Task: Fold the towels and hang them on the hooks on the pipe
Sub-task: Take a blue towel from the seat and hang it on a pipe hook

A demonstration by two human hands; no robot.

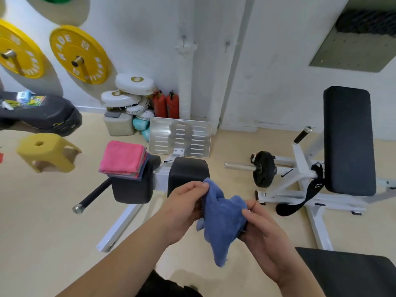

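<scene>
Blue terry towel, soft and crumpled, was held in the air between both hands, low in the middle of the view and above the pale yellow floor. The left hand pinched the upper corner of the towel between thumb and fingers. The right hand was closed on the other side of the cloth, with the fingers curled into the fabric. One loose end of the towel hung down below the hands.

Behind the left hand, a stack of folded towels lay on a black padded cushion of a white gym machine; the top one was pink, and grey and blue edges showed under it. The stack was well apart from the blue towel.

At the far wall stood a vertical white pipe. A small metal hook was on the pipe and a second small hook was on the wall just to the right of it; nothing hung on them. Two red fire extinguishers stood on the floor beside the foot of the pipe. Yellow round weight plates were mounted on the wall at the left.
</scene>
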